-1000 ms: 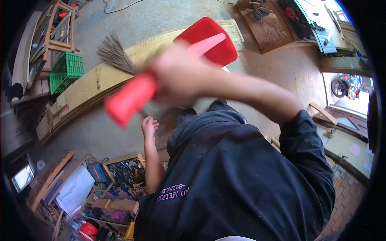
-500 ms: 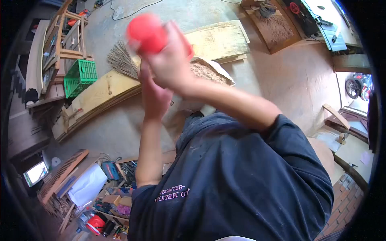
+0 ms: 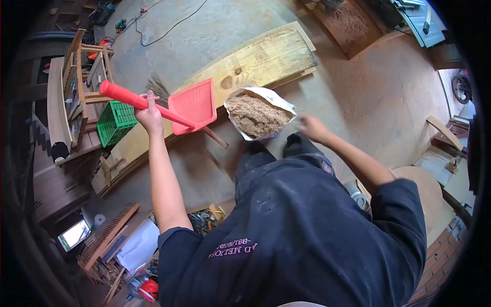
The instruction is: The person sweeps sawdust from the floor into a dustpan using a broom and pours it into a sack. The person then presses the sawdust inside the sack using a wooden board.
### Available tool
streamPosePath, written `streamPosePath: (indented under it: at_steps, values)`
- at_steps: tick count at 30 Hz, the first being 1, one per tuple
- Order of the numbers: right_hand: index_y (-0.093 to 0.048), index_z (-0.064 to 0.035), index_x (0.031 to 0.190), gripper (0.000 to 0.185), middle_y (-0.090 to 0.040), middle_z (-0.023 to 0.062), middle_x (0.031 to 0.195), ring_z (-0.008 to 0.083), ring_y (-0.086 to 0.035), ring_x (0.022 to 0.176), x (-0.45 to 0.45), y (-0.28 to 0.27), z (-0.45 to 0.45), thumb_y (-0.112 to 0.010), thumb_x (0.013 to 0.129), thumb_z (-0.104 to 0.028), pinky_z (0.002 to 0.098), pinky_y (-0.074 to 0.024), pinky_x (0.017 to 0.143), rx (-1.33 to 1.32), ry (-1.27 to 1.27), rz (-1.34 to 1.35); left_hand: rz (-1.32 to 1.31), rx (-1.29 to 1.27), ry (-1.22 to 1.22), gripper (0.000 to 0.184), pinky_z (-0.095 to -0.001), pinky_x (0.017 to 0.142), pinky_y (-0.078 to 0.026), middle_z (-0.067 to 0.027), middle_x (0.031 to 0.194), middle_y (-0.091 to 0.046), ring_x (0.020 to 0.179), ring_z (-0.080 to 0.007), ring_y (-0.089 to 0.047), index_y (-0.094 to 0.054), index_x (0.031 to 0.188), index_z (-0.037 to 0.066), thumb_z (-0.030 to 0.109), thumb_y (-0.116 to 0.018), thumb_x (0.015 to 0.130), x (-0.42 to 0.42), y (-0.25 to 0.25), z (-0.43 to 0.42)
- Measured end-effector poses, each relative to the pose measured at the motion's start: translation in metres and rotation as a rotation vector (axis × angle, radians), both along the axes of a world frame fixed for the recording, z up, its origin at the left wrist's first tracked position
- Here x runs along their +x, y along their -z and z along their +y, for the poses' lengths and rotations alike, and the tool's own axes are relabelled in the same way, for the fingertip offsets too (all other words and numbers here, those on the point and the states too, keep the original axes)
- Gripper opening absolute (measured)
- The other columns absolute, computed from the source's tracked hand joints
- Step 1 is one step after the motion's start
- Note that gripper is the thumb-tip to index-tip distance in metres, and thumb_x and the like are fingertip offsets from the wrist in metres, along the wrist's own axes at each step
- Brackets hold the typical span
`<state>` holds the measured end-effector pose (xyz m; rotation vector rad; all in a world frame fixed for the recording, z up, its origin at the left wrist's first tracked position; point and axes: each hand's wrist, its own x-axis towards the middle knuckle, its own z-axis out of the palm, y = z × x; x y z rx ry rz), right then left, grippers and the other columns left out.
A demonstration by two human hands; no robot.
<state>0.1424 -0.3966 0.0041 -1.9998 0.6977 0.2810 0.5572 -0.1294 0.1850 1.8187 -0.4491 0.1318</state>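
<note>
My left hand (image 3: 150, 115) is wrapped round the long handle of a red dustpan (image 3: 193, 105), whose pan is turned up and carries nothing I can see. Behind the dustpan, a twig broom (image 3: 157, 86) lies across the planks, its wooden stick showing below the pan. In front of my feet stands an open white sack (image 3: 271, 95) full of wood shavings (image 3: 257, 115). Close to the sack's right corner is my right hand (image 3: 313, 129), its fingers blurred and partly turned away; whether they touch the sack I cannot tell.
Long pale planks (image 3: 266, 59) lie stacked on the floor beyond the sack. A green crate (image 3: 115, 123) and wooden frames (image 3: 92, 77) stand at the left. A black cable (image 3: 171, 37) runs over the floor. At the upper right is a brown board (image 3: 348, 25) with sawdust.
Both hands were together, blurred, around the raised red dustpan. Now they are apart: my left hand holds the dustpan out to the left, and my right hand has moved down beside the sack.
</note>
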Motion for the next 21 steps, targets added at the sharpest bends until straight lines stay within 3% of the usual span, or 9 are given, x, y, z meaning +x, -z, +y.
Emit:
streamPosePath:
  at_steps: [1, 3, 5, 8, 10, 13, 17, 18, 21]
  values:
    - [-0.066, -0.0009, 0.111, 0.037, -0.067, 0.0220, 0.103, 0.0348, -0.065, 0.095, -0.037, -0.010, -0.020, -0.064, 0.084, -0.026, 0.0415, -0.0512, 0.084, -0.016, 0.099, 0.252, 0.002, -0.007, 0.003, 0.018, -0.0278, 0.067, -0.049, -0.0039, 0.078, -0.058, 0.070, -0.0147, -0.063, -0.051, 0.088, 0.002, 0.012, -0.066, 0.092, 0.011, 0.005, -0.002]
    - [-0.067, 0.0002, 0.106, 0.033, -0.067, 0.0224, 0.101, 0.0361, -0.064, 0.097, -0.143, 0.062, -0.044, -0.063, 0.084, -0.024, 0.0428, -0.0504, 0.086, -0.233, 0.276, 0.357, -0.029, -0.017, 0.040, 0.019, -0.0285, 0.067, -0.049, -0.0041, 0.079, -0.058, 0.070, -0.0148, -0.063, -0.051, 0.088, 0.002, 0.014, -0.066, 0.092, 0.032, 0.019, -0.007]
    - [-0.067, 0.0025, 0.101, 0.030, -0.067, 0.0249, 0.097, 0.0374, -0.065, 0.094, -0.226, 0.069, -0.044, -0.061, 0.082, -0.020, 0.0420, -0.0499, 0.086, -0.306, 0.513, 0.485, -0.027, -0.030, 0.079, 0.020, -0.0292, 0.066, -0.049, -0.0033, 0.078, -0.058, 0.070, -0.0135, -0.062, -0.051, 0.088, 0.003, 0.016, -0.066, 0.092, 0.057, 0.046, -0.005]
    - [-0.066, 0.0011, 0.101, 0.030, -0.069, 0.0222, 0.096, 0.0359, -0.067, 0.083, -0.319, 0.072, -0.010, -0.059, 0.084, -0.022, 0.0450, -0.0527, 0.077, -0.318, 0.639, 0.660, 0.036, -0.081, 0.097, 0.023, -0.0310, 0.067, -0.049, -0.0048, 0.079, -0.061, 0.070, -0.0140, -0.062, -0.056, 0.085, 0.002, 0.019, -0.070, 0.090, 0.093, 0.099, -0.001]
    - [-0.065, 0.0009, 0.104, 0.032, -0.069, 0.0195, 0.088, 0.0288, -0.066, 0.065, -0.354, 0.080, 0.028, -0.056, 0.087, -0.024, 0.0405, -0.0527, 0.063, -0.066, 1.135, 0.678, 0.169, 0.125, 0.006, 0.026, -0.0335, 0.070, -0.050, -0.0075, 0.082, -0.065, 0.071, -0.0159, -0.062, -0.061, 0.080, 0.001, 0.023, -0.074, 0.086, 0.106, 0.139, 0.002]
    - [-0.062, 0.0001, 0.103, 0.028, -0.063, 0.0083, 0.073, 0.0151, -0.055, 0.052, -0.294, 0.021, 0.119, -0.055, 0.089, -0.023, 0.0292, -0.0410, 0.043, 0.159, 1.410, 0.502, 0.384, 0.253, 0.039, 0.028, -0.0351, 0.073, -0.050, -0.0108, 0.088, -0.068, 0.077, -0.0182, -0.063, -0.065, 0.079, 0.001, 0.027, -0.076, 0.082, 0.112, 0.210, 0.014]
    - [-0.063, 0.0040, 0.104, 0.027, -0.068, 0.0135, 0.082, 0.0194, -0.064, 0.061, -0.270, 0.052, 0.228, -0.060, 0.087, -0.017, 0.0319, -0.0519, 0.052, 0.233, 1.244, 0.452, 0.526, 0.181, -0.092, 0.036, -0.0363, 0.080, -0.050, -0.0108, 0.094, -0.069, 0.086, -0.0205, -0.064, -0.066, 0.092, -0.005, 0.029, -0.075, 0.082, 0.096, 0.245, 0.018]
    - [-0.065, 0.0011, 0.104, 0.027, -0.066, 0.0106, 0.078, 0.0169, -0.060, 0.060, -0.254, 0.045, 0.251, -0.062, 0.088, -0.020, 0.0301, -0.0471, 0.050, 0.237, 1.217, 0.473, 0.561, 0.141, -0.089, 0.036, -0.0367, 0.081, -0.050, -0.0105, 0.095, -0.068, 0.086, -0.0209, -0.064, -0.066, 0.092, -0.005, 0.028, -0.075, 0.082, 0.095, 0.245, 0.017]
    - [-0.070, -0.0018, 0.092, 0.023, -0.069, 0.0147, 0.082, 0.0228, -0.065, 0.074, -0.256, 0.066, 0.315, -0.059, 0.088, -0.022, 0.0372, -0.0505, 0.067, -0.058, 1.054, 0.558, 0.728, 0.058, 0.027, 0.047, -0.0373, 0.077, -0.052, -0.0122, 0.102, -0.066, 0.086, -0.0198, -0.062, -0.060, 0.104, -0.008, 0.029, -0.076, 0.080, 0.108, 0.262, 0.012]
